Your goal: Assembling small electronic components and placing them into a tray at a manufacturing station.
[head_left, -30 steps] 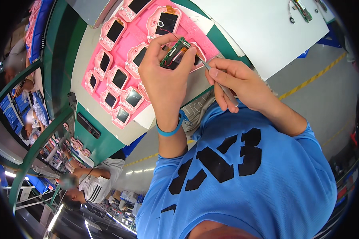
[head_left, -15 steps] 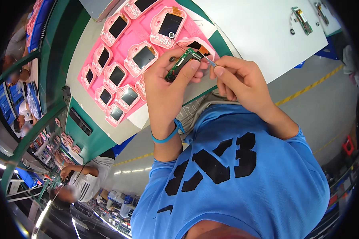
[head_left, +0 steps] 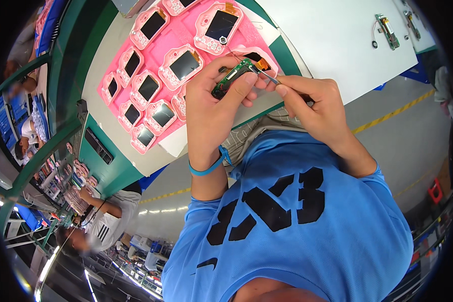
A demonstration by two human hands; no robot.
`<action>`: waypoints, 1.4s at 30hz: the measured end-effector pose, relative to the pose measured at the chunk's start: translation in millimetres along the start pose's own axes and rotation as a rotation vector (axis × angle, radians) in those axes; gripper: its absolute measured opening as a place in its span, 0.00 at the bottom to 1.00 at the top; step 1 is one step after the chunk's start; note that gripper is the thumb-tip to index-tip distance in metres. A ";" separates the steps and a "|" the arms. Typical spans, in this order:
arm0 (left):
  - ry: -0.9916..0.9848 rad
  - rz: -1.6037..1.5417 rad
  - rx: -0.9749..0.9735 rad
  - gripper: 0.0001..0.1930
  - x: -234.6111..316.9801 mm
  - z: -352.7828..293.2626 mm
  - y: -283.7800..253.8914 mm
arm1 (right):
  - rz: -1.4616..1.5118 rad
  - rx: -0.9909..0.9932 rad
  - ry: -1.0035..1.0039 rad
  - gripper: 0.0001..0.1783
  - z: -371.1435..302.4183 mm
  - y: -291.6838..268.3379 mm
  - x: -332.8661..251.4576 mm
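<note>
The beige worktop (head_left: pixel 113 137) carried a pink foam sheet (head_left: pixel 190 34), with a white tabletop (head_left: pixel 332 60) beyond its right-hand edge. Pink casings with dark screens lay in rows across the sheet; one casing (head_left: pixel 273 66), with an orange ribbon, sat at the sheet's right-hand corner, partly behind the hands. The left hand (head_left: pixel 214 98) and right hand (head_left: pixel 314 100) met above the worktop's near edge, towards that corner. Between them was the green circuit board (head_left: pixel 232 74), tilted and raised, the left fingers clamped on it and the thumb across its front. The right fingers were pinched together on a slim metal tool (head_left: pixel 270 77), its tip at the board's right end; I cannot tell whether they touched. A thin wire ran up towards a small round part (head_left: pixel 223 40) over another casing (head_left: pixel 210 41)
</note>
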State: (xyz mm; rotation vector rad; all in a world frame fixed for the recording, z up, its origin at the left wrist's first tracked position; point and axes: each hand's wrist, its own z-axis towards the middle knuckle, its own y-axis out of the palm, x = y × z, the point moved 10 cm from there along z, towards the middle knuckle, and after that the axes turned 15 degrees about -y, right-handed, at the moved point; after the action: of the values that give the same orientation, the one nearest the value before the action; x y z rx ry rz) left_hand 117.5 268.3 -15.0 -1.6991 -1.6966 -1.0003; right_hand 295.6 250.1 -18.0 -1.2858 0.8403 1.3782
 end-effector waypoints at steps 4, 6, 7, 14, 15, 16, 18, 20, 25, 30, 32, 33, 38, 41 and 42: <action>-0.002 0.033 -0.003 0.13 0.1 -0.4 -0.8 | 0.054 -0.014 0.020 0.09 0.4 -2.5 1.5; -0.002 0.039 -0.008 0.13 0.4 -0.4 -0.4 | 0.035 -0.027 -0.003 0.09 1.4 -4.1 0.1; -0.001 0.043 -0.010 0.13 0.8 -0.4 0.1 | 0.026 -0.034 -0.014 0.09 1.8 -4.2 -0.9; -0.011 0.118 0.087 0.13 3.0 -0.7 4.8 | -0.001 -0.044 -0.007 0.09 3.0 -6.8 -4.6; 0.001 0.178 0.109 0.12 5.1 0.2 6.7 | 0.025 -0.037 0.038 0.10 2.1 -8.5 -2.1; 0.013 0.237 0.130 0.12 7.7 1.4 8.6 | 0.048 -0.030 0.083 0.11 1.0 -10.6 -0.1; 0.032 0.288 0.154 0.12 13.4 3.4 12.3 | 0.093 -0.021 0.172 0.12 -2.4 -17.0 3.3; 0.013 0.222 0.075 0.13 18.4 7.6 22.8 | 0.134 -0.019 0.261 0.13 -6.5 -25.6 6.2; -0.022 0.171 -0.016 0.18 24.3 11.5 25.8 | -0.052 -0.067 0.192 0.16 3.6 -54.0 -15.7; 0.036 0.278 0.008 0.24 28.8 7.1 24.5 | -0.300 -0.122 -0.072 0.16 27.9 -56.0 -42.4; 0.111 0.367 0.037 0.26 36.7 3.8 26.4 | -0.330 -0.127 -0.175 0.15 42.7 -50.2 -45.4; 0.124 0.359 0.038 0.26 38.4 0.7 27.1 | -0.341 -0.131 -0.186 0.15 47.4 -47.1 -42.3; 0.139 0.324 0.128 0.21 38.8 -14.4 14.2 | -0.692 -0.302 -0.609 0.17 55.3 -5.2 -50.3; 0.462 0.743 0.339 0.24 54.6 -38.5 10.5 | -0.833 -0.354 -0.562 0.19 61.4 -1.0 -44.2; 0.568 0.881 0.409 0.26 57.1 -45.0 13.7 | -0.882 -0.370 -0.543 0.19 62.8 -0.5 -41.8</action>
State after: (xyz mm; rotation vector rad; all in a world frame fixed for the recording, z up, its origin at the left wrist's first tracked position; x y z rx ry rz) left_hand 121.4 265.2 58.8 -1.4492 -0.6052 -0.5627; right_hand 276.0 300.8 34.3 -1.2253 -0.3587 1.0641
